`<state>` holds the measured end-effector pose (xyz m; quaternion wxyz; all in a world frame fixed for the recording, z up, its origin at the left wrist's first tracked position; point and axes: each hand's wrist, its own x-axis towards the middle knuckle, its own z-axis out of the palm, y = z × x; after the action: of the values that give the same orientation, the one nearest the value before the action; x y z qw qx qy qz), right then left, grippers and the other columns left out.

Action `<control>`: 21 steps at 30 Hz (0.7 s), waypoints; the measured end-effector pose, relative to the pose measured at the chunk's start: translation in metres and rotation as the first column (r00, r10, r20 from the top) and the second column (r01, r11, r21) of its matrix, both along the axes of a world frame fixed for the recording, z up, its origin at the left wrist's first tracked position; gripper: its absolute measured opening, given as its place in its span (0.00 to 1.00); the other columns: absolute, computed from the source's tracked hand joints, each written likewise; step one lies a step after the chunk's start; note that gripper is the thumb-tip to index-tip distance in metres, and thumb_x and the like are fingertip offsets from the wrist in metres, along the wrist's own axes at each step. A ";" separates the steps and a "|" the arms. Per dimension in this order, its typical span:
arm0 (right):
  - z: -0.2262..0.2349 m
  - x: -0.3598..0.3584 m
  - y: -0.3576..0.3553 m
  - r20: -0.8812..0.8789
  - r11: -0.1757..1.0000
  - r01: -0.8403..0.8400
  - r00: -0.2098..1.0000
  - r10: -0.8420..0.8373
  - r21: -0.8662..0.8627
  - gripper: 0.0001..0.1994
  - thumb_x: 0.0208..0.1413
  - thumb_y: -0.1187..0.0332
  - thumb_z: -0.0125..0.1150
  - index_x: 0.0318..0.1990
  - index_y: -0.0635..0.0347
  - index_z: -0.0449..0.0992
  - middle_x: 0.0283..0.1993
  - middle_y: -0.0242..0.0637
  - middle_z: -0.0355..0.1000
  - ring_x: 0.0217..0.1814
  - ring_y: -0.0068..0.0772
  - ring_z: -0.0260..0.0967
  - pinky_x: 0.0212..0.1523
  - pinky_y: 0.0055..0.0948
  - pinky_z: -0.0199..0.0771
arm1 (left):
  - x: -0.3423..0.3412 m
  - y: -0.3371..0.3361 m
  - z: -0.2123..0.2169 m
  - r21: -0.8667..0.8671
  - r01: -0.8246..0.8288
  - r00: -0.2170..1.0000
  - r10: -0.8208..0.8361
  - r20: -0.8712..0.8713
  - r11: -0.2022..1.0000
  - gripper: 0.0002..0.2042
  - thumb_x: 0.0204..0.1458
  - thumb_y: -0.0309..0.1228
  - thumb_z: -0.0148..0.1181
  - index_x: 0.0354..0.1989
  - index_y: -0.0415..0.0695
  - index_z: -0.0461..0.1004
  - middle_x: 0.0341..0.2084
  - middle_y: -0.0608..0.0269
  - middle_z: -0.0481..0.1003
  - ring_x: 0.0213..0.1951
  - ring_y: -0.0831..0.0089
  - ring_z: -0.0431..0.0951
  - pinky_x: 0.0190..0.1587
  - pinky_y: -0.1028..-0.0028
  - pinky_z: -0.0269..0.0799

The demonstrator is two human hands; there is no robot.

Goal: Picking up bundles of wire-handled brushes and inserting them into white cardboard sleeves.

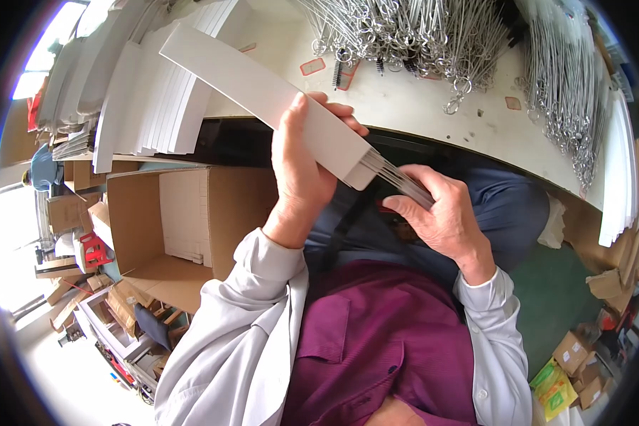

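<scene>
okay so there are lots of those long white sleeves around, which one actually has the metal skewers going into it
The long white sleeve gripped in the left hand. The right hand feeds a bundle of metal skewers into its open end; the stacked sleeves on the table lie flat, untouched.

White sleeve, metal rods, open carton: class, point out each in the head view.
white sleeve (263, 89), head view, middle of its flat face.
metal rods (403, 179), head view, bare stretch between sleeve and right hand.
open carton (138, 213), head view, left inner wall.

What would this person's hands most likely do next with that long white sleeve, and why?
Probably the right hand pushes the metal skewers further into the white sleeve. The left hand grips the sleeve near its open end, and the skewer ends stick out of it, pinched in the right fingers.
</scene>
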<state>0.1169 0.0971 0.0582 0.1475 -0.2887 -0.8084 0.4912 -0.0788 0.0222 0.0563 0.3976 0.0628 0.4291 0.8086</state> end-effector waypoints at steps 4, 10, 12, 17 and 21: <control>-0.005 -0.024 0.000 -0.248 0.998 0.045 0.968 -0.030 0.054 0.26 0.54 0.55 0.77 0.48 0.71 0.76 0.40 0.51 0.79 0.37 0.49 0.81 0.37 0.37 0.80 | 0.035 0.000 -0.011 -0.058 0.162 0.983 -0.166 -0.076 0.985 0.20 0.68 0.47 0.48 0.50 0.39 0.70 0.39 0.48 0.79 0.41 0.58 0.80 0.49 0.59 0.79; -0.004 -0.025 -0.001 -0.145 1.000 0.007 0.989 -0.010 -0.025 0.30 0.49 0.54 0.80 0.49 0.70 0.76 0.43 0.52 0.80 0.43 0.52 0.81 0.44 0.39 0.81 | 0.038 -0.007 -0.018 -0.115 0.204 0.962 -0.221 -0.159 0.972 0.24 0.69 0.51 0.47 0.50 0.38 0.71 0.43 0.48 0.79 0.44 0.62 0.80 0.51 0.62 0.78; -0.008 -0.021 -0.001 -0.134 0.998 0.001 0.991 0.007 0.055 0.30 0.48 0.55 0.80 0.50 0.69 0.76 0.43 0.51 0.80 0.43 0.52 0.81 0.44 0.39 0.82 | 0.038 -0.012 -0.017 -0.218 0.274 0.935 -0.313 -0.166 0.937 0.25 0.70 0.51 0.46 0.53 0.37 0.72 0.46 0.50 0.78 0.46 0.64 0.79 0.53 0.63 0.77; -0.011 -0.010 0.002 -0.129 0.988 0.043 0.991 -0.024 0.151 0.28 0.47 0.59 0.80 0.51 0.67 0.75 0.43 0.50 0.81 0.43 0.52 0.82 0.42 0.39 0.82 | 0.037 -0.029 -0.014 -0.344 0.424 0.837 -0.508 -0.204 0.837 0.24 0.69 0.47 0.52 0.57 0.35 0.73 0.47 0.55 0.78 0.49 0.69 0.77 0.54 0.67 0.74; -0.014 0.000 0.010 -0.085 0.994 0.054 0.995 -0.046 0.092 0.27 0.47 0.60 0.79 0.50 0.65 0.75 0.42 0.51 0.81 0.41 0.53 0.81 0.41 0.39 0.82 | 0.027 -0.047 0.001 -0.598 0.494 0.472 -0.772 -0.427 0.632 0.18 0.62 0.35 0.66 0.52 0.33 0.76 0.40 0.56 0.81 0.42 0.68 0.82 0.47 0.70 0.77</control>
<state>0.1171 0.1074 0.0441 0.2065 -0.2810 -0.8163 0.4604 -0.0520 -0.0248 0.0571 0.5020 0.4160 0.6341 0.4158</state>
